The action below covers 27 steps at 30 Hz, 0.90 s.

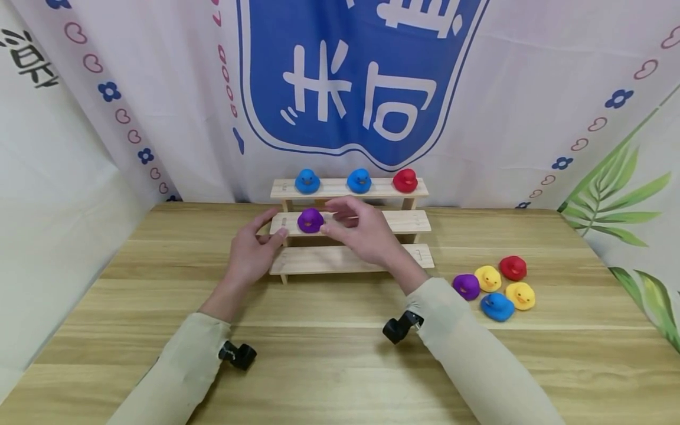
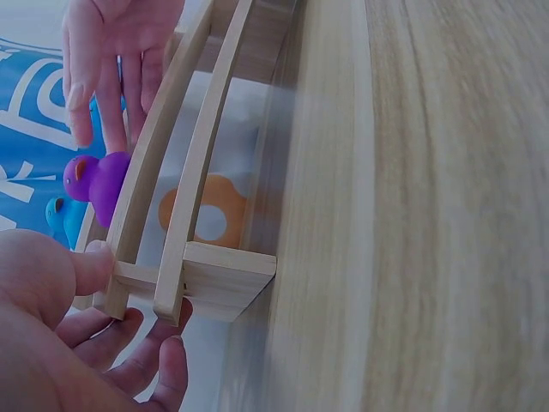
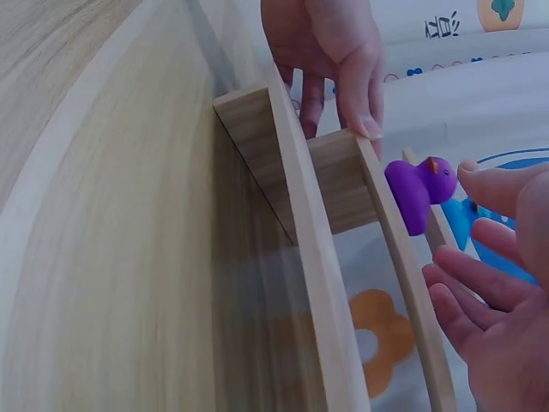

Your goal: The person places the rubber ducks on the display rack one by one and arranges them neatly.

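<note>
A purple rubber duck (image 1: pixel 310 221) stands on the middle step of a three-tier wooden shelf (image 1: pixel 313 260), towards its left end. My left hand (image 1: pixel 252 251) grips that step's left end, thumb on top and fingers underneath, as the left wrist view shows. Just right of the duck is my right hand (image 1: pixel 363 230), fingers loosely bent around nothing. In the right wrist view a small gap separates the right thumb (image 3: pixel 493 184) from the purple duck (image 3: pixel 419 193). On the top step sit two blue ducks (image 1: pixel 307 182) and a red duck (image 1: pixel 405 180).
Right of the shelf, a loose group on the wooden table (image 1: pixel 319 366) holds another purple duck (image 1: pixel 466 287), two yellow ducks (image 1: pixel 520 296), a blue duck (image 1: pixel 497 307) and a red duck (image 1: pixel 513 268). A printed cloth (image 1: pixel 202 118) hangs close behind the shelf.
</note>
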Tool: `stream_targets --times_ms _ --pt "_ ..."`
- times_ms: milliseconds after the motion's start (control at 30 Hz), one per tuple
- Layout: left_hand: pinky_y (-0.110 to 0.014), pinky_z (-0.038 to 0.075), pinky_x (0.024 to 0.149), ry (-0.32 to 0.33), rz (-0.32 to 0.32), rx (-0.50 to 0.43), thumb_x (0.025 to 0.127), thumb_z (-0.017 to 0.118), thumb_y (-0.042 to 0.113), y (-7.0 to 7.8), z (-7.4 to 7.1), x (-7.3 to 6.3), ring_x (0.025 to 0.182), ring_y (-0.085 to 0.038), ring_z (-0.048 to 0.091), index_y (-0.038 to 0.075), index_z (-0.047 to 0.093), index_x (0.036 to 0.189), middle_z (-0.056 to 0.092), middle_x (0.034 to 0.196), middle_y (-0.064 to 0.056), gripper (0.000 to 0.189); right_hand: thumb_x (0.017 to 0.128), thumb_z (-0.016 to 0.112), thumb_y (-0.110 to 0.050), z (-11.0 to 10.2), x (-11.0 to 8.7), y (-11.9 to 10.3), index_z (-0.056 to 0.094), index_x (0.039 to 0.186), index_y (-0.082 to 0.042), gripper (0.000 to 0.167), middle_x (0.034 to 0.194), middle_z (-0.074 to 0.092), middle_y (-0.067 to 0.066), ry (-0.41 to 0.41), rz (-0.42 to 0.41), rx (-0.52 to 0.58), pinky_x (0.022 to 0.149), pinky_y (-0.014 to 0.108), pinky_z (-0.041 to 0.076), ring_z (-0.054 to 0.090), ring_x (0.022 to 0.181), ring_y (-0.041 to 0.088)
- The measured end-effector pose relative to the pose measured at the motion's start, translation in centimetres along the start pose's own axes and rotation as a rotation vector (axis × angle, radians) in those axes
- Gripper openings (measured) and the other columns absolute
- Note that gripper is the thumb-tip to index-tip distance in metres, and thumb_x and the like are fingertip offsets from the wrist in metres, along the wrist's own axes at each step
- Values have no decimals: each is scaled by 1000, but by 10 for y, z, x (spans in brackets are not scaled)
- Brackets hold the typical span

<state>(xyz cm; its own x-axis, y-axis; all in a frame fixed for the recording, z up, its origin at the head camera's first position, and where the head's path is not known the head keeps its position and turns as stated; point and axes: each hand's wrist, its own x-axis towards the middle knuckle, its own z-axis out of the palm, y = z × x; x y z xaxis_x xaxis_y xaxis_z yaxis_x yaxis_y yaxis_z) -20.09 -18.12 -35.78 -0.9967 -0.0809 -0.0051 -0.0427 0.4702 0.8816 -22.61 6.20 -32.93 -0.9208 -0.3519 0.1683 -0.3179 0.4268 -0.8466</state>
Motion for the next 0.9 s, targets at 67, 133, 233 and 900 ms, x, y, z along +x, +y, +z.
stream_targets --times_ms 67,133,233,900 --pt "-20 56 70 -3 -2 -5 108 64 31 0 0 0 119 -33 72 26 42 164 41 171 -6 60 100 77 -32 -4 -2 -1 65 139 -12 45 138 70 5 5 -4 3 113 41 54 65 131 24" --pt "-20 56 70 -3 0 -5 108 64 32 -1 0 0 119 -33 72 26 42 164 41 171 -6 60 100 76 -32 -8 -5 -2 66 136 -12 42 137 70 5 8 -7 -3 112 40 55 65 130 22" --pt "-20 56 70 2 2 2 108 64 32 -2 0 0 118 -32 72 26 43 164 41 171 -6 60 101 76 -31 -14 -8 -1 66 134 -12 40 136 71 7 4 -14 -14 112 41 55 65 130 22" --pt "-20 57 71 -2 -9 -11 108 64 32 0 0 0 120 -32 72 27 42 164 40 171 -5 60 101 75 -32 -60 -38 16 65 135 -16 39 138 68 10 52 20 -24 114 48 52 64 131 26"
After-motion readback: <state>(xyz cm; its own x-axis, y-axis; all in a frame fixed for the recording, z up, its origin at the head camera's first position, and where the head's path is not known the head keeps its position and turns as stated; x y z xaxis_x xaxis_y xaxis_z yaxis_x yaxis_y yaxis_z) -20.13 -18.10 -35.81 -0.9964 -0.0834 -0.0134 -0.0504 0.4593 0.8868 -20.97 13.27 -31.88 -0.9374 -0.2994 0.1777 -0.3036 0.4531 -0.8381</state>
